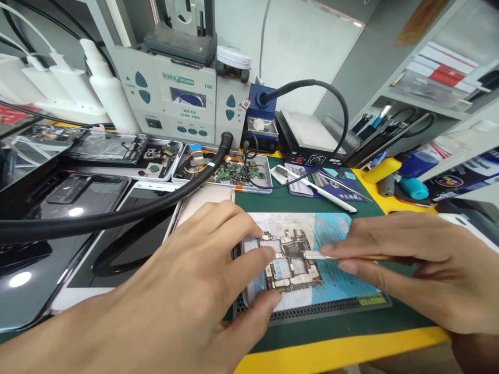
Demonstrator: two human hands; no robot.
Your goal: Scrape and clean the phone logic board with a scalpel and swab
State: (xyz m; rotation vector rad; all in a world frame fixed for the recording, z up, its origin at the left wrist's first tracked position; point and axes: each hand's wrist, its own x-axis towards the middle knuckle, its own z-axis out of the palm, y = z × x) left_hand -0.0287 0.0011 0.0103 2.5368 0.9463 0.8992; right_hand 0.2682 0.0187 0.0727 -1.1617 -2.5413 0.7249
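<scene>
left hand: fingers press and steady the phone circuit board | right hand: pinches thin metal blade tool, tip touching board | board lies on blue mat

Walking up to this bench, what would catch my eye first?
Front and centre, a small silver-shielded phone circuit board lies on a pale work mat, pinned by the left hand while the right hand presses a thin metal blade onto it. Behind stands a grey soldering station.
</scene>
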